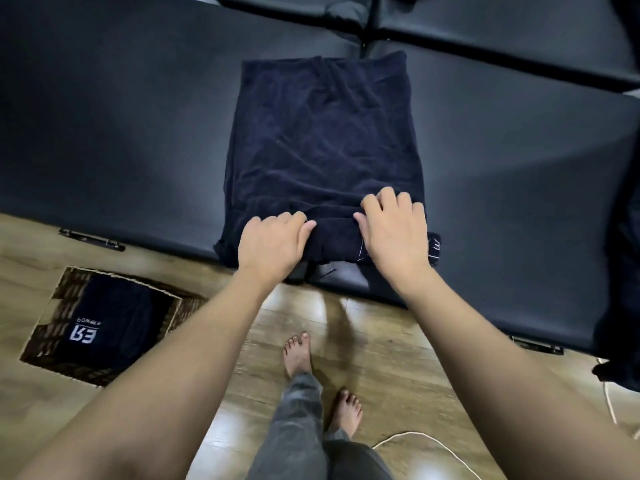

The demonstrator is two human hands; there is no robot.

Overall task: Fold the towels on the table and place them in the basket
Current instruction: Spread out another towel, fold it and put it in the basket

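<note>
A dark navy towel point(322, 140) lies lengthwise on the black padded worktop point(121, 133), running from the near edge toward the far edge. Its upper surface is wrinkled. The near end of the towel is gathered into a thick roll or fold at the worktop's near edge, and a small white marking shows at the right near corner.

Both hands rest on this gathered near end. The left hand point(273, 242) sits on the left part of the fold, fingers curled over the fabric and gripping it. The right hand point(393, 228) sits just beside it on the right part, fingers bent with the tips pressing into the cloth and bunching it. The two hands are close together but apart.

A woven basket point(62, 306) stands on the wooden floor point(381, 358) to the left, below the worktop's near edge. Inside it lies a folded dark towel point(114, 323) with white lettering on top.

The person's bare feet point(298, 353) stand on the floor between the basket and the worktop. A white cord point(415, 436) lies on the floor at the right. More dark fabric point(623, 306) hangs at the right edge of the view.
</note>
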